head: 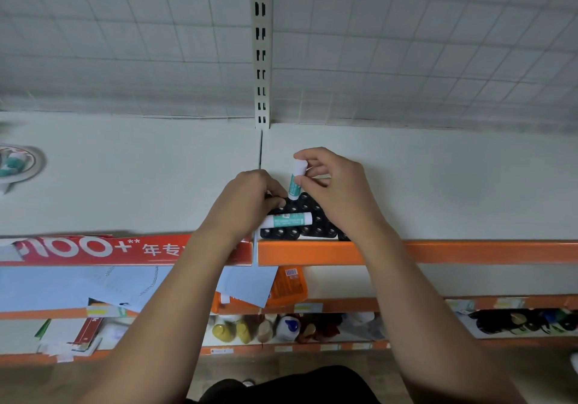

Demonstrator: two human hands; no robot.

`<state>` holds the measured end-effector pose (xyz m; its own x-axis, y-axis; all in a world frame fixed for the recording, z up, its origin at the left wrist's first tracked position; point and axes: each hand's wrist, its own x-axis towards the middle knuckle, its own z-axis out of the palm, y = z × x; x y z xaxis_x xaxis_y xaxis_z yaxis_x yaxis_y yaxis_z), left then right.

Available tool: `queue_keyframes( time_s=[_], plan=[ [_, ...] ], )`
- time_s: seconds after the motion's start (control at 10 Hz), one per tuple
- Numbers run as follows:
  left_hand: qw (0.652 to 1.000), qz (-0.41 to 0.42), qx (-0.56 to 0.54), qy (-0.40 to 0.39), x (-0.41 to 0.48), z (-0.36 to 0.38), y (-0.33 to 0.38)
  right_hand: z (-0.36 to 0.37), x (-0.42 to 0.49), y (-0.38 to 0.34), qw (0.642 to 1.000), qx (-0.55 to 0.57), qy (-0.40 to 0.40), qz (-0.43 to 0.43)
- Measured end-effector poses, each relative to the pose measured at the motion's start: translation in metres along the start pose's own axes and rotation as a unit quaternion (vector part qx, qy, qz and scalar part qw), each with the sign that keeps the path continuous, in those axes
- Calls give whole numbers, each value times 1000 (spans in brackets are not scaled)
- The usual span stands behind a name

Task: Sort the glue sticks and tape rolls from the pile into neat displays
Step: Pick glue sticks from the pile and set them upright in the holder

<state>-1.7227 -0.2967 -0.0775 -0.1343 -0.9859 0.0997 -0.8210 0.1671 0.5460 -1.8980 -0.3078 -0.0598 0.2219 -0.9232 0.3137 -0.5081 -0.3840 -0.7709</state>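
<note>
Now: right hand (pixel 337 191) pinches upright glue stick (pixel 294 186) over tray (pixel 319 225); left hand (pixel 247 200) grips tray.

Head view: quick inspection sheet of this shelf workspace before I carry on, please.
Surface: white shelf, orange front edge.
Job's things: black holder with round holes; upright glue stick, base at its far edge; lying glue stick across it.
Clutter: red banner left front; blurred round item far left.
Hands: right hand pinches the upright stick's white cap; left hand curls on the holder's left side.
Cables: nothing seen.
Surroundings: wire grid panel, slotted upright; below, blue sheets, bottles.
</note>
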Motion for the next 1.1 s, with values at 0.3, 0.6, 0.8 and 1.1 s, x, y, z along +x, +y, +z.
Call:
queue_keyframes(
  time_s=[0.3, 0.6, 0.8, 1.1],
  plan=[
    [1000, -16, -9, 19, 6, 1, -2, 3, 3, 2, 1000, -18, -13, 19],
    [1000, -6, -9, 16, 7, 2, -5, 9, -2, 4, 1000, -24, -18, 2],
    [993, 70, 14, 98, -6, -6, -2, 6, -2, 4, 999, 3, -34, 16],
    [993, 107, 21, -49, -29, -11, 0, -13, -30, 14, 993, -74, -95, 16]
  ],
)
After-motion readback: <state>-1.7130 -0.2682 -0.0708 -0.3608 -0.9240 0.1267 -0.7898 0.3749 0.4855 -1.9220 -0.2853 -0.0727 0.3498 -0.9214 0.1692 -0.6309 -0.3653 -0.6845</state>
